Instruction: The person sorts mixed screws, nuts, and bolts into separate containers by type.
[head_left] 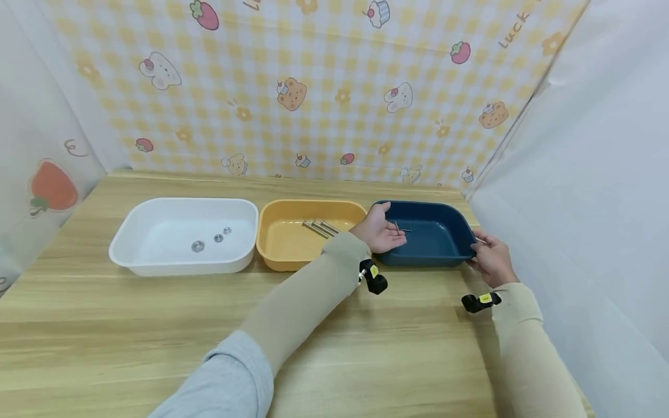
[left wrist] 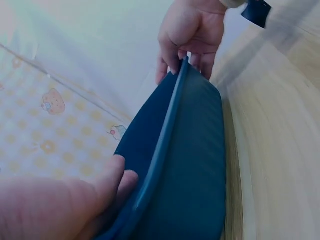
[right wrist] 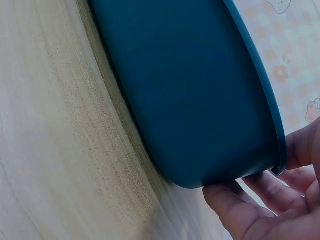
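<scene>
A dark blue plastic bin point(head_left: 425, 260) stands on the right of the table. My right hand point(head_left: 493, 259) grips its right end; in the right wrist view the thumb lies at the rim and the fingers point(right wrist: 230, 205) bear on the outer wall. My left hand point(head_left: 383, 231) reaches over the bin's left end, palm turned up and fingers loosely extended. By its fingertips are two small thin screws point(head_left: 406, 230); one seems to lie against the fingers, though contact is hard to tell. In the left wrist view the left fingers point(left wrist: 112, 182) dip inside the rim, with the screws hidden.
A yellow bin point(head_left: 282, 265) with several long bolts point(head_left: 320, 229) adjoins the blue one. Further left, a white bin point(head_left: 183, 269) holds three metal nuts point(head_left: 218, 238). A patterned cloth point(head_left: 324, 133) hangs behind the table, and a white sheet point(head_left: 601, 191) closes off the right side.
</scene>
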A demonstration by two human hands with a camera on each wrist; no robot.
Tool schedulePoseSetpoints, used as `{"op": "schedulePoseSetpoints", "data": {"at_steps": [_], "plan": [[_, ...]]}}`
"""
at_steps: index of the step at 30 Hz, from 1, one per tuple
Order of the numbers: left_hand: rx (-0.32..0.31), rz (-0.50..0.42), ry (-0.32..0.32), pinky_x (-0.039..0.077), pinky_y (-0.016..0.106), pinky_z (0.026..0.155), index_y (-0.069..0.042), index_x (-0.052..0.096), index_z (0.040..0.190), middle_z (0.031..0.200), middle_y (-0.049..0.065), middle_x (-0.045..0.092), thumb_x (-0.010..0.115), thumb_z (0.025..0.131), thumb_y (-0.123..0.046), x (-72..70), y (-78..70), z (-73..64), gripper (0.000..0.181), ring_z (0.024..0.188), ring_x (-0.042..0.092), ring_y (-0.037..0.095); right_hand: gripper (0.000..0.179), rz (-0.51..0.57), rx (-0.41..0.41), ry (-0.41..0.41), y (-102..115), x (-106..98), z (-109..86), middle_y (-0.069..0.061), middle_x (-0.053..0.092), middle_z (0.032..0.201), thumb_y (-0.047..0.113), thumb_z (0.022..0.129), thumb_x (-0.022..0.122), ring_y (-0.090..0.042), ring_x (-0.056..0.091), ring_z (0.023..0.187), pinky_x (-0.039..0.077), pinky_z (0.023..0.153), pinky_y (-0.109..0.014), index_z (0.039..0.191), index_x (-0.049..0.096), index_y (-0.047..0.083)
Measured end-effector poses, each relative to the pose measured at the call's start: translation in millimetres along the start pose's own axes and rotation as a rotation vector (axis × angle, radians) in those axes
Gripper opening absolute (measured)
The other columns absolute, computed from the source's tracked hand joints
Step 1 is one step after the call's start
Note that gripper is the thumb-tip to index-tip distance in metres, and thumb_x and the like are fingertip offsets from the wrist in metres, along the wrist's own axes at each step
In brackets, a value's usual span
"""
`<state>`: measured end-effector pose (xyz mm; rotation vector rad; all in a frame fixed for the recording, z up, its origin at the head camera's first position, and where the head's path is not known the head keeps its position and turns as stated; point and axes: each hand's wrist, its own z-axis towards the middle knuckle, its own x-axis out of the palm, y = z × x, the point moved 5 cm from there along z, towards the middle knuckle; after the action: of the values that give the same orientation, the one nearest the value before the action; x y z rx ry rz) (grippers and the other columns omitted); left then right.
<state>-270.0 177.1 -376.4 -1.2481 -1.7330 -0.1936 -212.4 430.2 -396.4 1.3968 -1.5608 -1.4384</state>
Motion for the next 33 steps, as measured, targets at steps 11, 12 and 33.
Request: {"op": "schedulePoseSetpoints", "data": {"at_steps": [11,12,33], "plan": [[0.018,-0.123,-0.139,0.025,0.045,0.114,0.008,0.012,0.151,0.155,0.027,0.018,0.046,0.101,-0.042,-1.5,5.7,15.8,0.078,0.143,0.019,0.039,0.055,0.010,0.011,0.038,-6,-1,0.2,-0.026,0.024,0.153,0.009,0.102,0.037,-0.020,0.052,0.116,0.054,0.078,-0.025,0.155,0.019,0.006],[0.016,-0.118,-0.134,0.025,0.044,0.114,0.008,0.012,0.151,0.155,0.027,0.019,0.046,0.101,-0.042,-1.3,5.8,15.9,0.078,0.143,0.020,0.039,0.055,0.012,0.009,0.039,-6,-1,0.5,-0.026,0.025,0.152,0.009,0.103,0.038,-0.019,0.053,0.116,0.054,0.078,-0.025,0.155,0.019,0.006],[0.017,0.539,0.151,0.036,0.044,0.108,0.005,0.029,0.147,0.147,0.026,0.037,0.030,0.104,-0.049,-19.4,-15.9,-46.9,0.070,0.135,0.038,0.038,0.055,0.039,0.005,0.031,-3,-3,1.7,-0.020,0.034,0.145,0.011,0.102,0.040,-0.010,0.058,0.102,0.054,0.075,-0.024,0.154,0.023,0.006]]}}
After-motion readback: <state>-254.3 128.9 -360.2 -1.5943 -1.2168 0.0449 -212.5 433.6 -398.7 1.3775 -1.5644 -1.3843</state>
